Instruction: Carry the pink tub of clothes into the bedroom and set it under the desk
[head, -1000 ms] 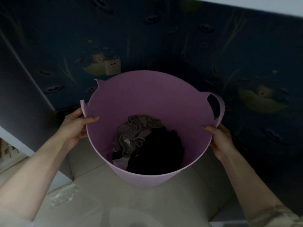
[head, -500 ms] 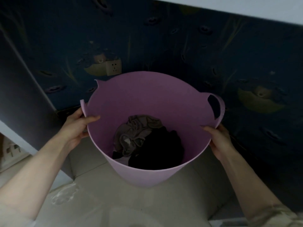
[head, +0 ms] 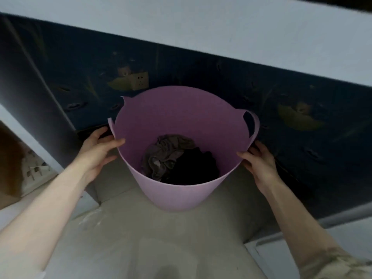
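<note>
Pink tub (head: 177, 198) upright on pale tiled floor (head: 124, 238), in recess beneath white bench (head: 201, 31), close to dark blue patterned wall (head: 221, 81). Clothes inside: grey garment (head: 167, 152) on left, black garment (head: 193, 168) on right. Left hand (head: 98, 146) clamped on left rim, thumb inside, fingers outside. Right hand (head: 259, 162) clamped on right rim below loop handle (head: 252, 125). Wall socket (head: 140, 81) behind tub, upper left. Beige sleeve (head: 340, 266) at bottom right
</note>
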